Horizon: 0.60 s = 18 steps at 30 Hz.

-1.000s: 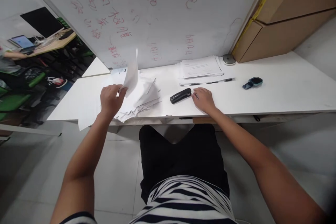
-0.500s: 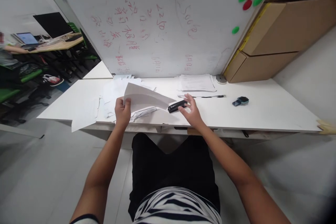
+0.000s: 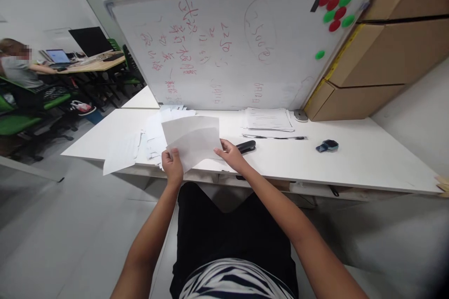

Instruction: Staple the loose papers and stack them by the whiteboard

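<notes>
Sheets of white paper (image 3: 196, 138) are held up over the desk's front edge. My left hand (image 3: 172, 164) is closed on their lower left corner. At their right edge my right hand (image 3: 229, 154) pinches the paper between thumb and fingers. A black stapler (image 3: 246, 146) lies on the desk just behind my right hand, partly hidden by it. Loose papers (image 3: 154, 126) are spread on the desk to the left, some behind the held sheets.
A whiteboard (image 3: 224, 51) with red writing stands along the desk's back. A paper stack (image 3: 268, 119), a thin black-and-white strip (image 3: 277, 137), a mouse (image 3: 300, 115) and a watch (image 3: 327, 145) lie rightward. Cardboard boxes (image 3: 382, 56) are piled at right. A person (image 3: 21, 67) sits far left.
My right hand has left the stapler and moved left to grip the paper's right edge. The sheets are now spread flat between both hands. The camera view has shifted slightly.
</notes>
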Motion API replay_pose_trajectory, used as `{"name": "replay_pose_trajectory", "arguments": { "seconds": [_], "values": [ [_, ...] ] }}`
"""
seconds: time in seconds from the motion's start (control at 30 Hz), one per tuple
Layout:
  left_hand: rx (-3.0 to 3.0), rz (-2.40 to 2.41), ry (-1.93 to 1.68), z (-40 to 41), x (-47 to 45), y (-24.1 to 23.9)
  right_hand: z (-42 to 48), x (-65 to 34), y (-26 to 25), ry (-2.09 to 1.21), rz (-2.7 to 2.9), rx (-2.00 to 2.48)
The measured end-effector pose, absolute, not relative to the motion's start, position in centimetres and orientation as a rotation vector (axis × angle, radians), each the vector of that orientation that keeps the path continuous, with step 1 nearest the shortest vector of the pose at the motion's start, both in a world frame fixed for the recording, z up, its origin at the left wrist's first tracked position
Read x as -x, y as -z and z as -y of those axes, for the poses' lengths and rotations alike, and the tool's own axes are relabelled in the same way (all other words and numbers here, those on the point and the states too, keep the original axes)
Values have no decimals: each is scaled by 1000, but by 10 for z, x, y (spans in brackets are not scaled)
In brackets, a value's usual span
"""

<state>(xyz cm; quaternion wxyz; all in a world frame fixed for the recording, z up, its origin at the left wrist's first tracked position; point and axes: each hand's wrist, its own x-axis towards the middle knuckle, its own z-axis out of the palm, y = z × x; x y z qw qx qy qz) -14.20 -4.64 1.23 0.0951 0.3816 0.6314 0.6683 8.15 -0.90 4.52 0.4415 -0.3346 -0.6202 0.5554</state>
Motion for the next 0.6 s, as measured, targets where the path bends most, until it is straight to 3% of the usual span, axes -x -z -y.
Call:
{"name": "replay_pose_trajectory", "arguments": {
  "seconds": [0.4, 0.6],
  "values": [
    [-1579, -1813, -1933, 63, 107, -13, 30, -143, -27, -523, 1675, 1007],
    [-1990, -1617, -1693, 59, 78, -8, 57, -192, -22, -529, 1525, 1174]
  ]
}}
